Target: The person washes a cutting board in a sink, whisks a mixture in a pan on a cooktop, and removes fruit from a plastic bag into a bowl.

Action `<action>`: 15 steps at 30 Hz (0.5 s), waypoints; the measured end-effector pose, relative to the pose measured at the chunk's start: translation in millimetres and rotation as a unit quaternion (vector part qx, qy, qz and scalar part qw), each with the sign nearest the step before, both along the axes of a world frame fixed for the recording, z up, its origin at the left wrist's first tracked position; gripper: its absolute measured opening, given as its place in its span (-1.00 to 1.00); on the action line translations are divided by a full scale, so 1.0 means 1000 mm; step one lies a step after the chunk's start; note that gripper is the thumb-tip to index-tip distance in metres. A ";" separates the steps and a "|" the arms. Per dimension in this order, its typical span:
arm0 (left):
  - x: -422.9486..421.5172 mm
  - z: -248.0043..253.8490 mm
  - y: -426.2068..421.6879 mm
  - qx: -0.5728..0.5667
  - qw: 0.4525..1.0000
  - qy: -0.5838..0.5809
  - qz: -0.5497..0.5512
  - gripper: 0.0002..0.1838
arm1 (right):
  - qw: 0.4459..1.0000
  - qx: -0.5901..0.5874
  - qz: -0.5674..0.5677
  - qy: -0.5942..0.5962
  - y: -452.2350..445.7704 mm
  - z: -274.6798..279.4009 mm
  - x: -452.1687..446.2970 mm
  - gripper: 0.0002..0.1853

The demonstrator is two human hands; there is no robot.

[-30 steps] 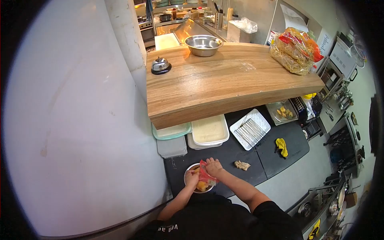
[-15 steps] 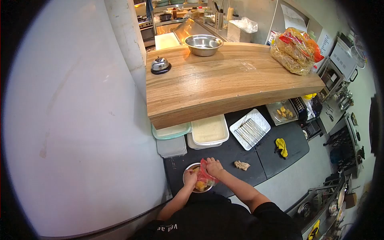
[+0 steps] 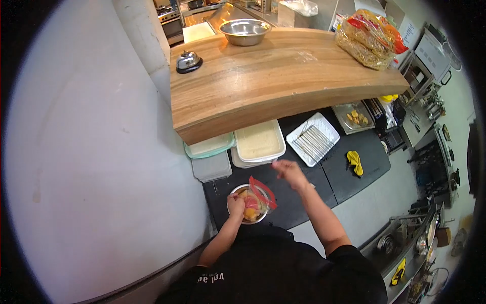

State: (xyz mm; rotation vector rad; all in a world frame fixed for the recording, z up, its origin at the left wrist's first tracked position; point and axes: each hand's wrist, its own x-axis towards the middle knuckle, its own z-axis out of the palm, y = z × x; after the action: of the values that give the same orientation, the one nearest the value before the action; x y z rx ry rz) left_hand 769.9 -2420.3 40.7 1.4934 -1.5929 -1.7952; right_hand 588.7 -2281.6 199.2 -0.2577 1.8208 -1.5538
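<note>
A metal bowl [image 3: 264, 218] stands on the dark counter close to my body, with yellowish food pieces [image 3: 250, 213] in it. A clear plastic bag with a red top edge [image 3: 263, 192] lies in and over the bowl. My left hand [image 3: 236, 204] is closed at the bowl's left side, gripping the bag's edge as far as I can see. Raised over the counter, right of the bowl, is my right hand [image 3: 288, 173], blurred, its fingers pointing to the left. The pale lump on the counter is mostly hidden behind my right forearm.
Behind the bowl are stacked lidded containers [image 3: 260, 142] and a white tray of thin rods [image 3: 313, 140]. A yellow cloth item [image 3: 355, 163] and a metal tray of food [image 3: 355, 119] are farther right. A wooden shelf [image 3: 283, 66] overhangs the counter, bearing a bell, a steel bowl and a bag.
My right hand has let go of the bag and moved up and to the right. My left hand has stayed at the bowl. The whole view has shifted, with the shelf higher in the picture.
</note>
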 end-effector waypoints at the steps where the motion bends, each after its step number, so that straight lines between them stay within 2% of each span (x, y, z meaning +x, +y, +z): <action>1: 0.000 -0.002 0.000 -0.003 1.000 0.006 0.005 -0.74 | 0.995 -0.073 -0.030 -0.064 0.002 0.008 -0.008 -0.65; 2: -0.001 -0.002 -0.001 -0.008 1.000 0.014 0.010 -0.75 | 0.979 -0.147 -0.061 -0.125 0.005 0.014 -0.015 -0.65; 4: 0.000 0.001 -0.001 -0.003 1.000 -0.004 0.003 -0.77 | 0.962 -0.228 -0.050 -0.140 0.006 0.035 -0.020 -0.67; 8: -0.002 0.003 -0.001 0.009 1.000 0.012 0.019 -0.76 | 0.929 -0.314 -0.047 -0.190 0.006 0.061 -0.016 -0.64; 13: 0.000 -0.007 -0.004 0.030 0.999 0.024 0.030 -0.76 | 0.927 -0.326 -0.044 -0.178 0.004 0.086 -0.006 -0.67; 15: -0.002 -0.018 -0.007 0.033 0.996 0.070 0.040 -0.76 | 0.929 -0.329 -0.028 -0.166 0.004 0.089 -0.007 -0.70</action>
State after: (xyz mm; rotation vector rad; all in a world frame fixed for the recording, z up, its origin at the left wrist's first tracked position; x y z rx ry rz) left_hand 767.8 -2427.0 22.6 1.4061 -1.4001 -1.8793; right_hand 581.3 -2277.2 288.7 -0.2298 1.0142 -2.0709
